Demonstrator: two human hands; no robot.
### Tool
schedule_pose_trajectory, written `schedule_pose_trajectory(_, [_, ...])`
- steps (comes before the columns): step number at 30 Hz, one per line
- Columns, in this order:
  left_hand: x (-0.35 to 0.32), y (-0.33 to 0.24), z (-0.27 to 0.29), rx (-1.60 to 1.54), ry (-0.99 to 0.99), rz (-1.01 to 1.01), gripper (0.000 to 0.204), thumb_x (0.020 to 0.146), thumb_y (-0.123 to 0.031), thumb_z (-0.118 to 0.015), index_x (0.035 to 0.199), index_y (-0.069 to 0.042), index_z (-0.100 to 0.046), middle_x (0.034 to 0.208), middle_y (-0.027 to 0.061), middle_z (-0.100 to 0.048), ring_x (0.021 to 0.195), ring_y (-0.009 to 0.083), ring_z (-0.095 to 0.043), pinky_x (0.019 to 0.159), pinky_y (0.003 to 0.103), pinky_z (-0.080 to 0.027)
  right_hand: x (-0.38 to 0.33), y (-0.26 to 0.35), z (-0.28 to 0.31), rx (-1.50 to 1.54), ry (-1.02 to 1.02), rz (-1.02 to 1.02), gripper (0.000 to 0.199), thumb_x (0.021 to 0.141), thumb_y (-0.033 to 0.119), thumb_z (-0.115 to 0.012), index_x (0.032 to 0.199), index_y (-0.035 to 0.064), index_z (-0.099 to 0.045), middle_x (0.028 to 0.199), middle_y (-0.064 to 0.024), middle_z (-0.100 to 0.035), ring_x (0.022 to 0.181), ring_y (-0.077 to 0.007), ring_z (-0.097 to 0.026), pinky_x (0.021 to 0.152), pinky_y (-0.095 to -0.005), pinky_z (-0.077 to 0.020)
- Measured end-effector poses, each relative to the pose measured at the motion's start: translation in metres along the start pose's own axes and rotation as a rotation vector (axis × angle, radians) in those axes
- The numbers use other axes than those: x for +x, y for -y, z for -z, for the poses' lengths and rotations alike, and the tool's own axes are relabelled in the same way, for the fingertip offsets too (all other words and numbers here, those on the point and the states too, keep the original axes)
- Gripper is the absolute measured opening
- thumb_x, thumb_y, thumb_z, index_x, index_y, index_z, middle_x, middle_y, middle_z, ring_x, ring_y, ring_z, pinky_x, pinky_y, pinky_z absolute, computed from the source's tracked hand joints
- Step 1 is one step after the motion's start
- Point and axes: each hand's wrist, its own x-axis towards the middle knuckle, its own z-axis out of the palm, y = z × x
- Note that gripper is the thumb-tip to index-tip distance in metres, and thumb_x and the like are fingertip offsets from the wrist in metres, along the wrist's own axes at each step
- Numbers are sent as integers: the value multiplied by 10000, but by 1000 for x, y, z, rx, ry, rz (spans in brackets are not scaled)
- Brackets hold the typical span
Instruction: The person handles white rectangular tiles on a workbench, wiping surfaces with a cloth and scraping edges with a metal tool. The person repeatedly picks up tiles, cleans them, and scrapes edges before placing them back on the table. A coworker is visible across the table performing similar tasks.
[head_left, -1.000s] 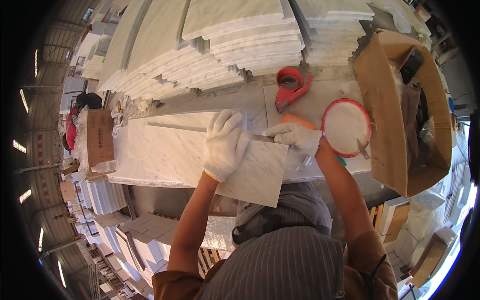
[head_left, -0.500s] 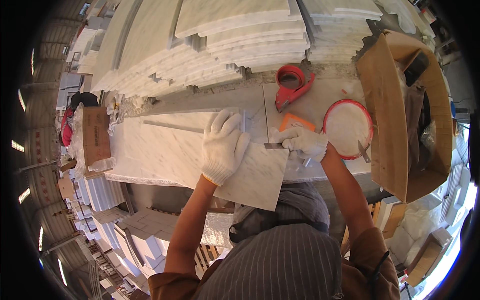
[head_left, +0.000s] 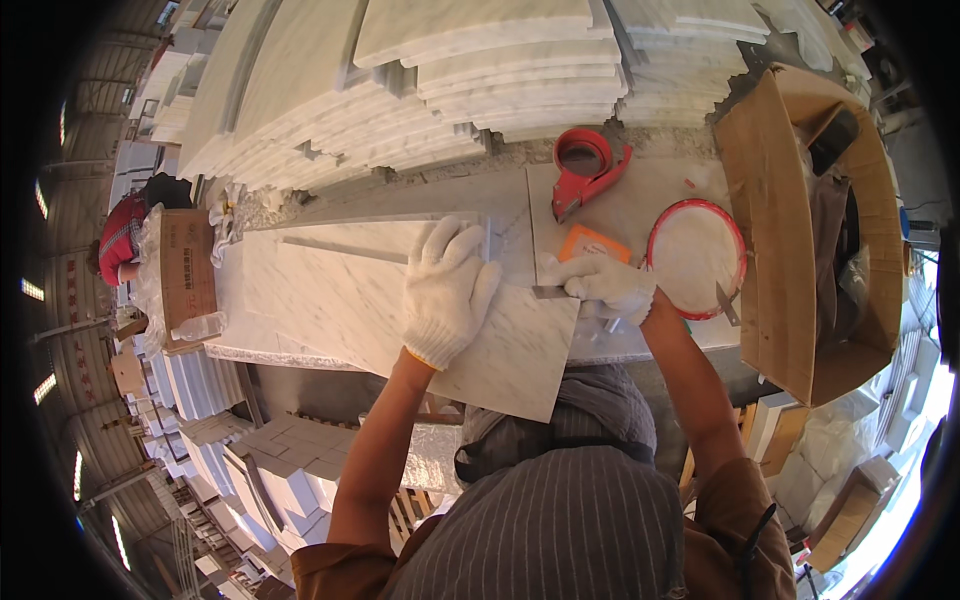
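Observation:
A white marble slab (head_left: 340,285) with grey veins lies across the work table, its near corner jutting past the front edge. My left hand (head_left: 445,295), in a white knitted glove, presses on the slab with its fingers bent at the far side. At the slab's right corner, my gloved right hand (head_left: 605,285) is closed on a small flat metal scraper blade (head_left: 550,293). The blade lies against the slab's edge; its handle is hidden in my fingers. Just beyond this hand is an orange-and-white card or packet (head_left: 592,246).
A red tape dispenser (head_left: 583,180) and a red-rimmed round tub of white paste (head_left: 697,255) with a blade in it sit right of centre. An open cardboard box (head_left: 745,180) stands far right. Stacked marble slabs (head_left: 510,85) line the back. A person in red (head_left: 122,235) is far left.
My hands and the slab stay almost in place; the blade has shifted slightly at the slab's edge. The person in red at far left shows more than before.

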Motion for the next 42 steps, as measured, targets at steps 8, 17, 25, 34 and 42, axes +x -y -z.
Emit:
schedule_pose_trajectory(8, [-2, 1, 0, -11, -1, 14, 184, 860, -168, -698, 781, -3, -685, 1210, 74, -619, 1210, 349, -519, 1019, 478, -429, -12, 16, -7, -33, -25, -148, 393, 1008, 237, -625, 1338, 24, -633, 987, -31, -645, 718, -95, -557, 614, -251, -487])
schedule_pose_trajectory(17, [0, 2, -2, -15, -14, 6, 190, 842, -169, -703, 760, -1, -671, 1187, 73, -618, 1199, 348, -521, 1014, 471, -432, -8, 36, -29, -177, -45, -32, 420, 949, 125, -636, 1331, -49, -622, 898, 51, -548, 656, -53, -482, 569, -215, -417])
schedule_pose_trajectory(25, [-2, 3, -2, 1, -10, 14, 192, 838, -178, -709, 774, 0, -674, 1197, 74, -612, 1206, 346, -514, 1020, 467, -429, -19, 36, -27, -98, -180, -131, 462, 994, 170, -656, 1420, 14, -570, 975, -32, -660, 792, -93, -613, 578, -264, -537])
schedule_pose_trajectory(34, [-3, 1, 1, -1, -1, 32, 167, 864, -149, -697, 902, 12, -721, 1213, 93, -656, 1232, 365, -545, 1026, 471, -444, -56, 85, -44, -458, -339, -160, 459, 981, 89, -576, 1419, -34, -510, 904, -58, -649, 794, -118, -610, 730, -268, -494])
schedule_pose_trajectory(42, [-4, 2, 2, -21, -1, 28, 179, 867, -156, -697, 929, 10, -720, 1218, 88, -650, 1229, 363, -542, 1025, 470, -448, -70, 95, -82, -1215, -352, -136, 340, 983, 193, -577, 1301, 83, -627, 890, -64, -713, 759, -176, -676, 716, -326, -524])
